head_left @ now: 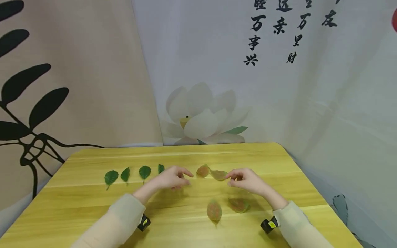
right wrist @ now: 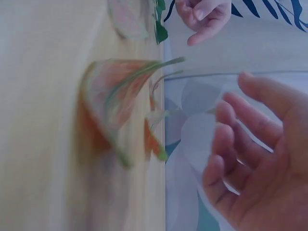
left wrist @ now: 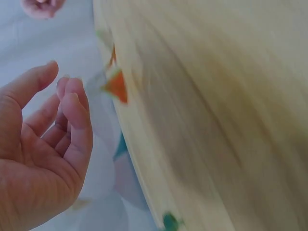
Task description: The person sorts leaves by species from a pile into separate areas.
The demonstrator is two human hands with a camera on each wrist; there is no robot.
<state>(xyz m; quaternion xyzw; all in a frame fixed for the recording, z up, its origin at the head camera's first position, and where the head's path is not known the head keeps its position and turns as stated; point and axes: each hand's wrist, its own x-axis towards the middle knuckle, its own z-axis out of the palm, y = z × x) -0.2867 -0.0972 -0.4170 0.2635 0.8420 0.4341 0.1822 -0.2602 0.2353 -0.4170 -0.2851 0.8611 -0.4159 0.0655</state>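
Note:
My left hand (head_left: 175, 177) hovers over the table just right of the green leaves, its fingers loosely bent and nothing between them in the left wrist view. Across from it, my right hand (head_left: 246, 179) has thumb and fingers apart, also holding nothing in the right wrist view. In the head view its fingertips overlap the right end of a yellowish-green leaf (head_left: 218, 175). A reddish leaf (head_left: 203, 171) lies against that one's left end. Nearer the front are a red-green leaf (head_left: 214, 210) and, below my right hand, another mottled leaf (head_left: 239, 205), large in the right wrist view.
Several green leaves form a row at the back left, among them a round leaf (head_left: 111, 177), a narrow leaf (head_left: 125, 174) and a toothed leaf (head_left: 144, 172). The left hand partly covers the rightmost leaf (head_left: 161, 168). A printed curtain (head_left: 198, 69) hangs behind the wooden table (head_left: 93, 213).

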